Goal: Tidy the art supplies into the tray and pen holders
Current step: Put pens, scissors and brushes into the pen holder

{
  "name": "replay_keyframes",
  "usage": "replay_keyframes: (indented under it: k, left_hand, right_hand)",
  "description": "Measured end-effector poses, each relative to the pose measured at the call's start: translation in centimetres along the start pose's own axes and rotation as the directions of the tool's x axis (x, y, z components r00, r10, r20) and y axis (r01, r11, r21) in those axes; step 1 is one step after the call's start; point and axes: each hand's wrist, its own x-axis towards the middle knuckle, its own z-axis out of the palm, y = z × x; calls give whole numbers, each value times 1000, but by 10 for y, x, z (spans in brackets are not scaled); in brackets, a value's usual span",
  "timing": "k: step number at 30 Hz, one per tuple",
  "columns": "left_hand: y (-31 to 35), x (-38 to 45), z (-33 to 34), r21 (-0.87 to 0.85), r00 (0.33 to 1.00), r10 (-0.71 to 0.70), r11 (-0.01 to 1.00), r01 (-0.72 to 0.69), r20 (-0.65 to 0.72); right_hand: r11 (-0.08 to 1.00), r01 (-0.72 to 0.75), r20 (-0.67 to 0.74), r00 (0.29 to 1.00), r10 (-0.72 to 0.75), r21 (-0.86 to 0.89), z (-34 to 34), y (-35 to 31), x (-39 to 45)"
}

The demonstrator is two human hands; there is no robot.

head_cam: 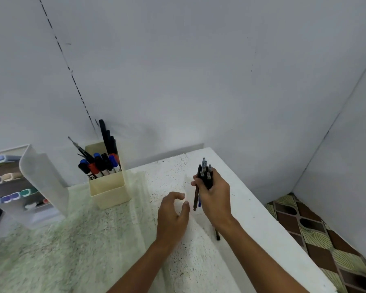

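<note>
Your right hand (212, 194) grips a loose bundle of pens (205, 176) right of frame centre, your left hand (172, 212) curled empty beside it, so pens may slip onto the bench (251, 208) before reaching the crowded pen holder (108, 187) at centre left.

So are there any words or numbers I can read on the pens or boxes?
None can be read.
Black marker in the cream pen holder: white print on its label, too blurred to read.
Pens in the right hand: no writing shows.
Clear marker case: no label shows.
</note>
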Motion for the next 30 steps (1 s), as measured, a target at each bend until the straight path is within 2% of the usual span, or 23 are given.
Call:
replay_keyframes:
  k: [2,4,7,9,17,21,23,25,30]
  left_hand:
    - [-7,-2,10,196,993,98,974,-109,67]
    - [-8,-5,22,404,964,175,882,-244,200]
    - [-2,-10,38,589,935,157,741,-324,318]
    - [1,-11,43,635,940,93,715,-293,329]
    - [3,-2,27,593,968,107,773,-225,228]
    - [1,3,12,577,970,180,780,-243,166]
    - [0,6,4,503,989,116,852,-144,86]
    - [1,11,-5,385,1000,-19,923,20,-7]
    - [2,16,-21,112,965,-208,967,227,-158]
  right_hand:
    - [998,17,-35,999,-19,-58,-11,3,4]
    - [993,27,-56,998,-33,-116,-21,7,7]
    - [985,32,-84,995,-47,-170,-32,11,6]
    - [983,29,-94,994,-47,-183,-37,12,6]
    - [989,-37,-139,990,18,-140,-44,15,4]
    - [995,-84,-129,989,75,-58,-36,10,0]
    - [992,-123,-120,985,124,8,-31,7,-1]
    - [982,-168,-95,980,176,89,-25,2,0]
    - [955,-201,-24,977,211,219,-14,-15,3]
